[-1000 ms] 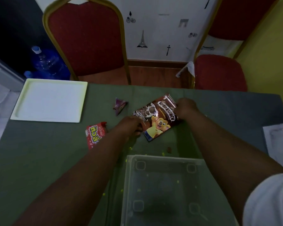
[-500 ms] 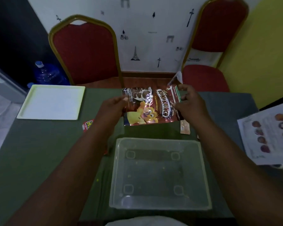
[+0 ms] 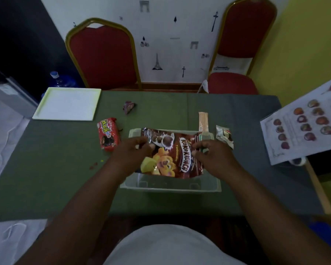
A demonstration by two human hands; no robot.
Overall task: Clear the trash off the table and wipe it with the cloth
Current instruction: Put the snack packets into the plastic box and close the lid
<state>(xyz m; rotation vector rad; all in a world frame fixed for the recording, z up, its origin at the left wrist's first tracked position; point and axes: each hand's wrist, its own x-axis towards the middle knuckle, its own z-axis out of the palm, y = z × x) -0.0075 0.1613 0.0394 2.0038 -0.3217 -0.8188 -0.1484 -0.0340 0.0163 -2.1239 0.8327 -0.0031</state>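
Note:
Both hands hold a brown Koko Krunch bag [image 3: 170, 155] over the clear plastic bin [image 3: 170, 185] in the middle of the green table [image 3: 55, 169]. My left hand [image 3: 132, 152] pinches the bag's left edge and my right hand [image 3: 211, 154] grips its right edge. Left of the bin lies a red biscuit packet [image 3: 108, 133]. A small crumpled purple wrapper [image 3: 129, 107] sits farther back. An orange stick sachet [image 3: 203, 121] and a torn silver wrapper [image 3: 225, 135] lie by the bin's far right corner. No cloth is in view.
A white square tray [image 3: 68, 104] occupies the table's far left corner. A printed sheet with fruit pictures [image 3: 304, 123] overhangs the right edge. Two red chairs [image 3: 103, 54] stand behind the table, and a blue water bottle [image 3: 60, 81] is on the floor at left. Small crumbs [image 3: 95, 164] dot the cloth.
Both hands lifted the Koko Krunch bag off the table and carried it back toward me, so it now hangs over the bin. The view shifted back.

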